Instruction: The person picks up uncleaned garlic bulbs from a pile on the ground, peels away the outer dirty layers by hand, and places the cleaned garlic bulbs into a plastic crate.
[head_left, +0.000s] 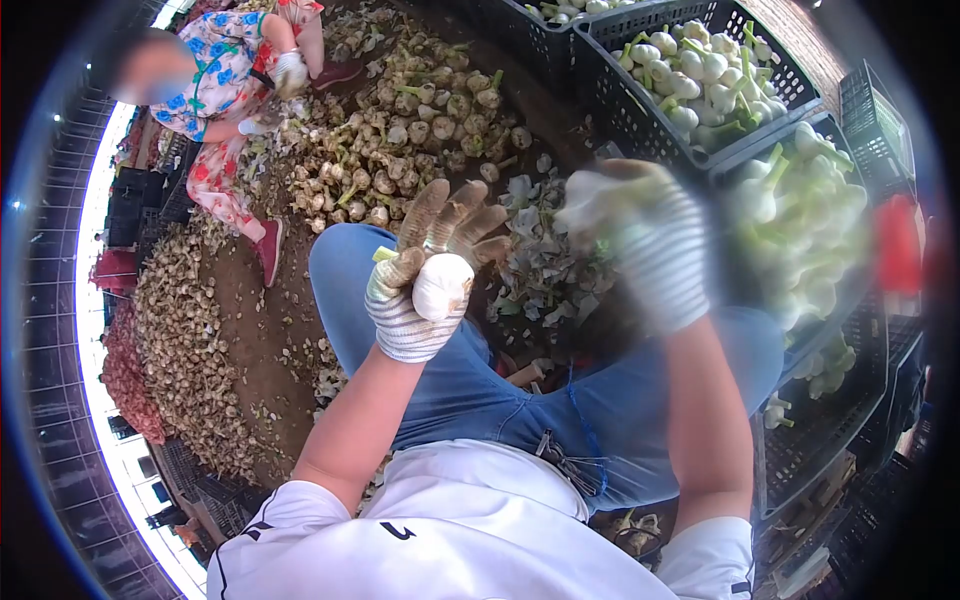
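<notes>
On the palm of my left hand (pixel 435 270), in a striped glove with dirty fingertips, lies a clean white garlic bulb (pixel 442 287) with a short green stem. My thumb presses against the bulb while the other fingers stretch outward. My right hand (pixel 655 240), also gloved, is smeared by motion above my right knee. Something whitish and green blurs at its fingers, and I cannot make out what it is. Between my knees, a heap of garlic skins (pixel 548 270) lies on the ground below the hands.
Unpeeled garlic bulbs (pixel 410 130) are piled ahead. Black plastic crates hold white garlic (pixel 700 80) at upper right and more garlic (pixel 800 240) beside my right knee. Another person (pixel 225 80) in gloves sits at upper left. A long garlic heap (pixel 190 340) lies at left.
</notes>
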